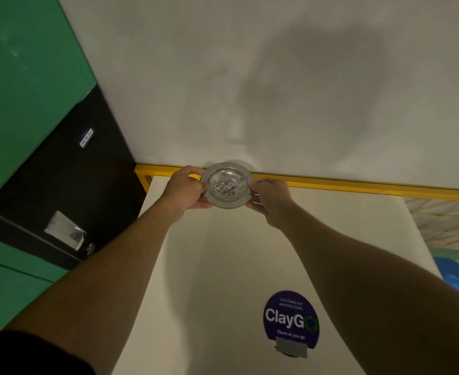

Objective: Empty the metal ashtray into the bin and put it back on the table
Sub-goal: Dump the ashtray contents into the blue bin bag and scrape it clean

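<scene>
The metal ashtray (226,185) is round and shallow, and it is held at the far end of the white table (223,266), close to the yellow frame (331,182) that runs along the wall. In its bowl lies a small heap of dark ash (226,187), a little to the near side. Whether the ashtray touches the table or is lifted above it, I cannot tell.

The left hand (181,192) grips the left rim, with the thumb on top and the fingers curled under. The right hand (270,197) holds the right rim in the same way, the fingers closed narrowly around the edge.

On the near part of the table is a round purple sticker (290,319) with the words "ClayGo" and "Clean as you go"; the small line above is too blurred to read. To the left stands a black cabinet (68,185) with a small white label (86,138), unreadable.
</scene>
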`<state>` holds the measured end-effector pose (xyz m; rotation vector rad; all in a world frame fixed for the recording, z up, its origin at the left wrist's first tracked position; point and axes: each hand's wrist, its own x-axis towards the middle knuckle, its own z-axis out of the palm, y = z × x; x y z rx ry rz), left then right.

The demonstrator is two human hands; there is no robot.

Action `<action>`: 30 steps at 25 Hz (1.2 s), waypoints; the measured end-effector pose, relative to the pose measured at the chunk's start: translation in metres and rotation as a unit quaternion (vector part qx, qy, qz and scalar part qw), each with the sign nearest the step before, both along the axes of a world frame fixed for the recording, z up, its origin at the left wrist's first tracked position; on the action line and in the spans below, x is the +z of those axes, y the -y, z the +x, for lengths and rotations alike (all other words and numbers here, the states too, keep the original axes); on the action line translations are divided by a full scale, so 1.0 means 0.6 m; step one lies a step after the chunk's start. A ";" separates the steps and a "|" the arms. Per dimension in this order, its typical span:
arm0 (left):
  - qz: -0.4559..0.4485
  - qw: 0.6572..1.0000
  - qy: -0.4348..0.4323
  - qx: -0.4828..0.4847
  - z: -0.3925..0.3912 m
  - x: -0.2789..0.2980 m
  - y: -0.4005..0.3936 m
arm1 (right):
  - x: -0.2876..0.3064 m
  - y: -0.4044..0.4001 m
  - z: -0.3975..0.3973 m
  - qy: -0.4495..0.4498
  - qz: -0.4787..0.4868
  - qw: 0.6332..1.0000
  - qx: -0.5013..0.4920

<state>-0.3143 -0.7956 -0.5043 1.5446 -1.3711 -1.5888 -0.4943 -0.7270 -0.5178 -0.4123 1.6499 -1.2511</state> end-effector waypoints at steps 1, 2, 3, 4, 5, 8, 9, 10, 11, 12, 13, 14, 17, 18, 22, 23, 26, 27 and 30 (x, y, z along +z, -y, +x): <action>-0.003 1.000 -0.002 -0.004 -0.008 0.007 -0.010 | 0.009 -0.014 -0.007 0.003 -0.004 1.000 -0.006; -0.004 1.000 -0.004 -0.008 -0.017 0.015 -0.020 | 0.017 -0.028 -0.015 0.006 -0.007 1.000 -0.013; -0.005 1.000 -0.007 -0.014 -0.028 0.024 -0.033 | 0.026 -0.045 -0.024 0.010 -0.011 1.000 -0.021; -0.005 1.000 -0.009 -0.022 -0.039 0.032 -0.048 | 0.036 -0.065 -0.033 0.014 -0.014 0.999 -0.030; -0.005 1.000 -0.010 -0.029 -0.048 0.040 -0.061 | 0.043 -0.082 -0.040 0.017 -0.016 0.999 -0.038; -0.003 0.998 -0.013 -0.057 -0.079 0.061 -0.105 | 0.063 -0.139 -0.065 0.020 -0.021 0.998 -0.059; -0.002 0.998 -0.013 -0.069 -0.091 0.068 -0.122 | 0.070 -0.161 -0.075 0.019 -0.021 0.997 -0.068; -0.002 0.997 -0.012 -0.079 -0.101 0.074 -0.137 | 0.075 -0.181 -0.083 0.017 -0.020 0.997 -0.076; -0.003 0.996 -0.011 -0.090 -0.113 0.080 -0.154 | 0.081 -0.205 -0.093 0.014 -0.017 0.996 -0.086; -0.003 0.995 -0.010 -0.100 -0.126 0.086 -0.172 | 0.086 -0.228 -0.102 0.012 -0.015 0.995 -0.096; -0.001 0.994 -0.010 -0.109 -0.138 0.091 -0.190 | 0.089 -0.250 -0.112 0.014 -0.015 0.994 -0.104; 0.001 0.993 -0.011 -0.120 -0.153 0.097 -0.210 | 0.094 -0.277 -0.124 0.016 -0.017 0.993 -0.115; 0.006 0.988 -0.011 -0.152 -0.195 0.107 -0.263 | 0.102 -0.345 -0.155 0.024 -0.025 0.990 -0.138; 0.006 0.987 -0.009 -0.161 -0.210 0.109 -0.281 | 0.103 -0.367 -0.167 0.028 -0.027 0.988 -0.147; 0.010 0.982 0.002 -0.188 -0.278 0.112 -0.355 | 0.098 -0.458 -0.220 0.046 -0.028 0.982 -0.181; 0.011 0.980 0.006 -0.197 -0.295 0.111 -0.372 | 0.094 -0.479 -0.234 0.050 -0.027 0.980 -0.189; 0.015 0.975 0.013 -0.223 -0.354 0.102 -0.429 | 0.082 -0.547 -0.283 0.062 -0.024 0.975 -0.214; 0.015 0.973 0.017 -0.231 -0.374 0.099 -0.448 | 0.077 -0.569 -0.299 0.066 -0.024 0.972 -0.223; 0.016 0.967 0.029 -0.252 -0.438 0.087 -0.504 | 0.063 -0.635 -0.351 0.073 -0.025 0.965 -0.249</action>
